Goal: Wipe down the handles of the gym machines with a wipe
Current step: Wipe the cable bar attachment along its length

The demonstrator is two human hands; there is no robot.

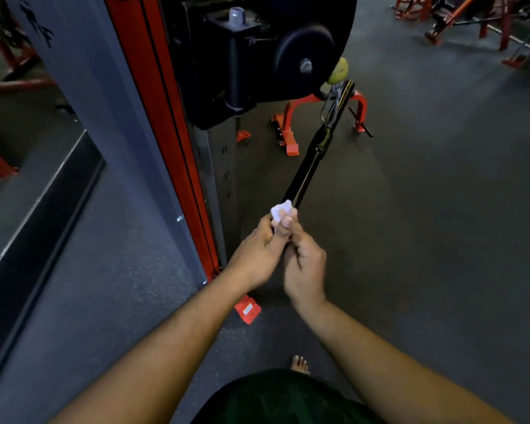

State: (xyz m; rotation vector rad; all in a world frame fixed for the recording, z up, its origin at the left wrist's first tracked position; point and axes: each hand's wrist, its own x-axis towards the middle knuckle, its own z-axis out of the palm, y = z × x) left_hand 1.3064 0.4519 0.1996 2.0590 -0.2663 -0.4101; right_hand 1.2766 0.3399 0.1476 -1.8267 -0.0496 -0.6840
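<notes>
A black bar handle (306,169) hangs from a carabiner (329,104) under the cable machine's pulley and slants down toward me. A crumpled white wipe (280,211) sits against the bar's near end. My left hand (254,255) pinches the wipe against the bar with fingers and thumb. My right hand (305,267) is curled round the near end of the bar just below the wipe; that end is hidden by both hands.
The machine's red and grey upright (166,142) stands close on the left, its red foot (248,310) near my hands. A black pulley wheel (303,61) and a yellow-green ball stop (338,70) hang above. Red frames (291,127) stand behind, with dark rubber floor to the right.
</notes>
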